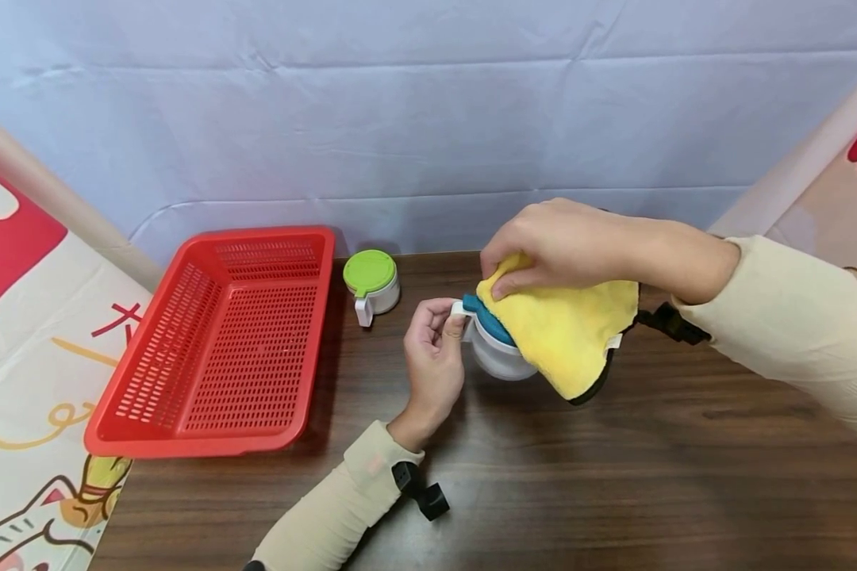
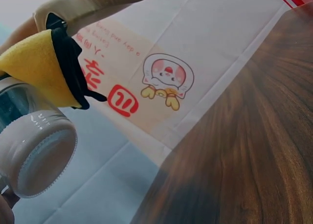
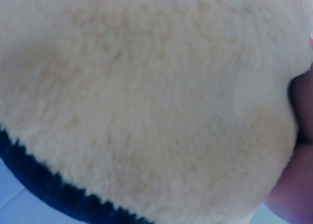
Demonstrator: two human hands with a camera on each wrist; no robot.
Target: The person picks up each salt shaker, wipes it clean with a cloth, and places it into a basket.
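A clear jar (image 1: 503,358) with a blue lid (image 1: 493,321) is held off the table by its white handle, which the left hand (image 1: 434,361) pinches between thumb and fingers. The right hand (image 1: 560,242) grips a yellow cloth (image 1: 567,333) with a dark edge, draped over part of the lid and the jar's right side. In the left wrist view the jar (image 2: 41,150) is tilted, its ribbed base showing, with the cloth (image 2: 36,67) above it. The cloth (image 3: 146,97) fills most of the right wrist view, fingers (image 3: 293,190) at its right edge.
A red perforated basket (image 1: 303,381) stands on the left of the wooden table (image 1: 614,492). Between it and the hands, near the back edge, is a second jar (image 1: 384,297) with a green lid (image 1: 369,271). A pale cloth backdrop (image 1: 428,127) hangs behind the table.
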